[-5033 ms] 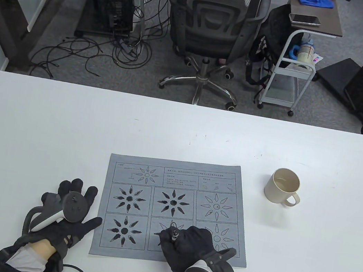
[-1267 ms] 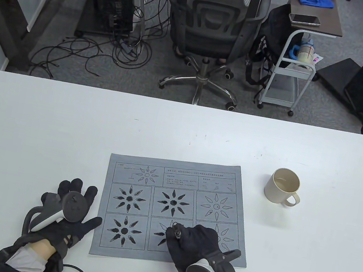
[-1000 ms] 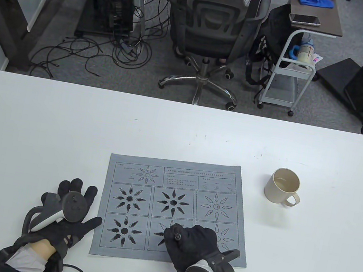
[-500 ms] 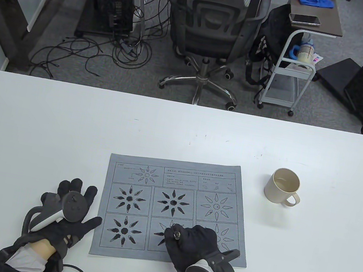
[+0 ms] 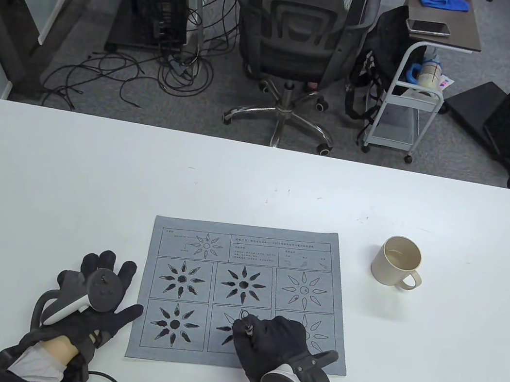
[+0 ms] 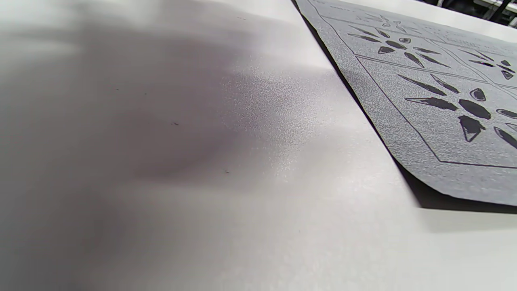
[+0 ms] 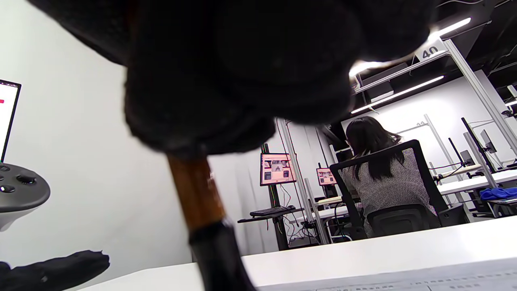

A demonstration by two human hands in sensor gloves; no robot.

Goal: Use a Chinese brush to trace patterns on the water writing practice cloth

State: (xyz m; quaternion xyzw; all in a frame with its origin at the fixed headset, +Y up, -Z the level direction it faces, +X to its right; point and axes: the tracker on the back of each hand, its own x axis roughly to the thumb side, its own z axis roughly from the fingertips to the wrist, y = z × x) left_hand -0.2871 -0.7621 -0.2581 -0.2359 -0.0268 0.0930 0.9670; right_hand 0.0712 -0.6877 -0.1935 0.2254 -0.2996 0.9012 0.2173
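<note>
Gripping the Chinese brush (image 5: 245,323) in curled fingers, the right hand (image 5: 274,343) sits over the bottom-middle flower panel of the grey water writing practice cloth (image 5: 250,259), near the table's (image 5: 92,162) front edge; the brush tip is hidden beneath the glove. Left hand (image 5: 95,301) lies flat on the table just beside the cloth's left edge, fingers spread, holding nothing. Farther back and right, a beige mug (image 5: 396,261) stands apart from the cloth.

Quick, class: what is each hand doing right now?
Left hand: open, flat on the table.
Right hand: gripping the brush.
</note>
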